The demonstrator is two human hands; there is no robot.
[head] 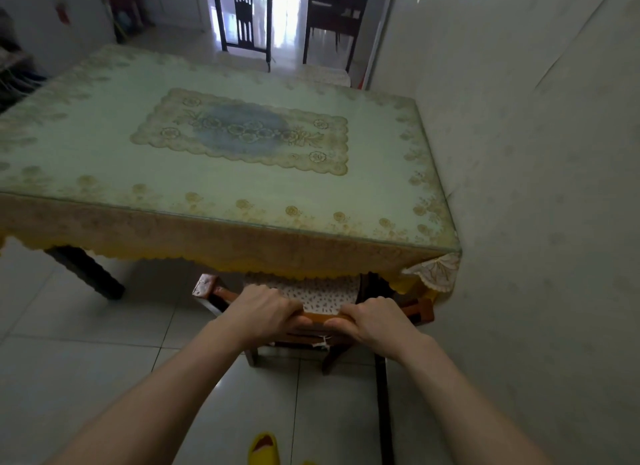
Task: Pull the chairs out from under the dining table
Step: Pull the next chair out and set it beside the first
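Note:
A wooden chair (420, 310) with a spotted seat cushion (318, 293) sits tucked under the near edge of the dining table (242, 173), which wears a floral cloth under glass. My left hand (266, 310) and my right hand (375, 317) both grip the chair's top back rail, side by side, fingers curled over it. Most of the chair's seat is hidden beneath the yellow tablecloth fringe. Two dark chairs, one (247, 17) at the left and one (334, 17) at the right, stand beyond the table's far end.
A white wall (536, 187) runs tight along the table's right side. A dark table leg (88, 274) stands at the left on the pale tiled floor. A yellow slipper (264, 449) shows at the bottom, between my arms.

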